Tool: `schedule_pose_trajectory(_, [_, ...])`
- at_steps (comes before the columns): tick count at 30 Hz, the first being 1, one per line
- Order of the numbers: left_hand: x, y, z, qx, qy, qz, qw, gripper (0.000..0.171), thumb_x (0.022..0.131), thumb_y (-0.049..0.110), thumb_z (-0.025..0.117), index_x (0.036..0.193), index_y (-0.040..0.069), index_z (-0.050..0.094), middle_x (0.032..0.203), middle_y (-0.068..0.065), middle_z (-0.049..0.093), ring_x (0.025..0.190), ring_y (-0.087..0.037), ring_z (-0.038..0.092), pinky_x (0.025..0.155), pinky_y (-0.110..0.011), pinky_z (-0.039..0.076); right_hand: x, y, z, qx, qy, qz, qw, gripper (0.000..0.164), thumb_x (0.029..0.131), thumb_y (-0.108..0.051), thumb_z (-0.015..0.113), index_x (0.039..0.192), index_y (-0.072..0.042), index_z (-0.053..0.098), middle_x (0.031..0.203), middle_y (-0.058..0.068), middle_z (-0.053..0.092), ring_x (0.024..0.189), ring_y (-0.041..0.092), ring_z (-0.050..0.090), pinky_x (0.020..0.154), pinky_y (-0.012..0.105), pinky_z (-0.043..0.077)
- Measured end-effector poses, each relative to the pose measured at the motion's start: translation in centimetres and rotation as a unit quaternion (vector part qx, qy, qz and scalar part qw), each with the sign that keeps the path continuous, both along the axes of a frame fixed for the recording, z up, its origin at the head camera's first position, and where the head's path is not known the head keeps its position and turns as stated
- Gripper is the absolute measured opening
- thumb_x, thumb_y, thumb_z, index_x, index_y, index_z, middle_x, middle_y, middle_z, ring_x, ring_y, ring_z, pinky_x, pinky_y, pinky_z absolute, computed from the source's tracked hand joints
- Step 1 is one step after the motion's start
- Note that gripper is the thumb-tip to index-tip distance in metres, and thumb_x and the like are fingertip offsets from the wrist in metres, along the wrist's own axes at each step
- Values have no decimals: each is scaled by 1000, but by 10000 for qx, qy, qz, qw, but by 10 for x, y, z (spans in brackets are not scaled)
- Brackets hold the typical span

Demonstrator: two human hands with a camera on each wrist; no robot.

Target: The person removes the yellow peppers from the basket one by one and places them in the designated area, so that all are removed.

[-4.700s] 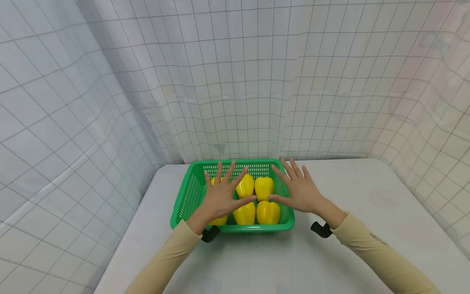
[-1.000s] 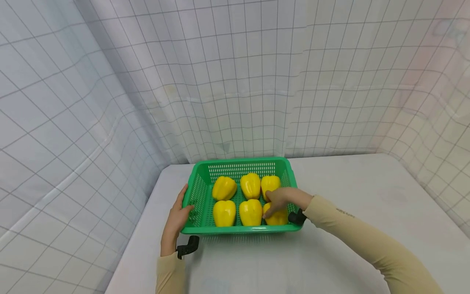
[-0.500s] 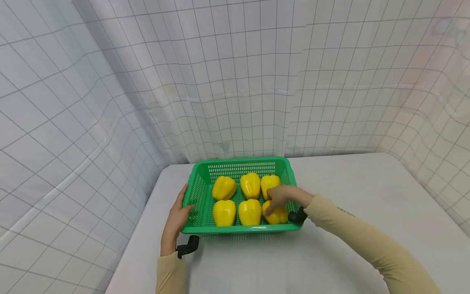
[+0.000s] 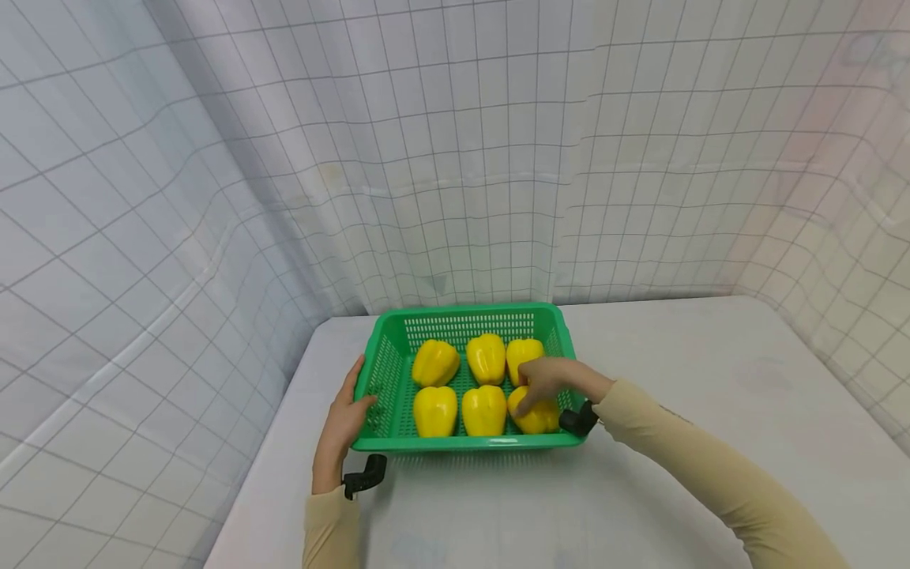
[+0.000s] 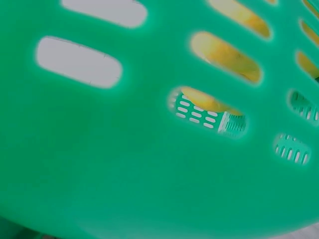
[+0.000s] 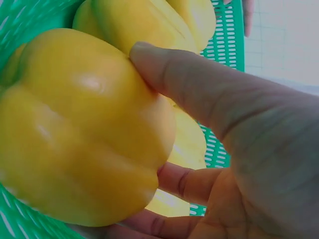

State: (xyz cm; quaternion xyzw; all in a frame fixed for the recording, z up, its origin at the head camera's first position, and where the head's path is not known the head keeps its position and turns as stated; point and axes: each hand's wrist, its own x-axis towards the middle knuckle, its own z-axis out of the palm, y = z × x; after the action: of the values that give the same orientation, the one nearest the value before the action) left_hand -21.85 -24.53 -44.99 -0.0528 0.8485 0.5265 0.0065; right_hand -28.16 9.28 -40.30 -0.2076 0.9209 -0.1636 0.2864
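A green plastic basket (image 4: 462, 445) holds several yellow bell peppers in two rows. At its left end my left hand (image 4: 341, 423) grips the side, thumb over the rim and fingers along the outside; the basket's slotted wall (image 5: 99, 144) fills the left wrist view. My right hand (image 4: 549, 379) reaches in at the right end and holds the front right bell pepper (image 4: 543, 419). Close up in the right wrist view, that bell pepper (image 6: 84, 124) sits between the thumb (image 6: 169, 69) and the fingers (image 6: 194, 184), which curl round its far side.
Front middle pepper (image 4: 484, 411) and front left pepper (image 4: 435, 412) lie beside the held one. Behind them are the back left (image 4: 435, 363), back middle (image 4: 486, 359) and back right peppers (image 4: 524, 356). A white table (image 4: 675, 379) carries the basket; grid-patterned curtains (image 4: 455, 158) surround it.
Both hands were spread above the basket earlier. The left has moved to the left rim, the right down onto the front right bell pepper, which has turned slightly in the last second.
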Motion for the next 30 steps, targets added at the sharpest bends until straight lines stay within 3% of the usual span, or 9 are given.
schedule_pose_trajectory(9, [-2, 1, -1, -91, -4, 69, 9999, 72, 95, 5, 46, 155, 25, 11, 156, -15, 13, 134, -41, 23, 96, -60, 28, 4, 4, 4, -456, 410, -136, 9980, 47, 70, -38, 83, 96, -8, 58, 82, 3, 56, 76, 21, 50, 66, 32, 44])
schedule_pose_trajectory(16, [0, 2, -4, -185, 144, 556, 9982, 69, 92, 9, 53, 152, 26, 25, 152, -17, 26, 113, -37, 46, 80, -46, 42, 11, 7, 7, -808, 753, -248, 9936, 46, 69, -39, 82, 96, -8, 63, 78, 1, 56, 74, 19, 50, 63, 30, 44])
schedule_pose_trajectory(22, [1, 4, -5, -560, 528, 867, 9933, 64, 89, 10, 60, 148, 21, 38, 129, -26, 52, 77, -29, 59, 58, -34, 45, 16, 14, 9, -1303, 987, -392, 9858, 50, 71, -40, 81, 102, -5, 64, 75, 1, 55, 71, 18, 49, 60, 29, 43])
schedule_pose_trajectory(30, [1, 2, -7, -835, 678, 851, 9905, 63, 89, 11, 61, 147, 19, 39, 94, -23, 66, 63, -22, 58, 53, -33, 44, 19, 22, 10, -1695, 1376, -677, 9735, 57, 71, -44, 80, 107, -4, 64, 92, 4, 62, 76, 19, 53, 64, 31, 47])
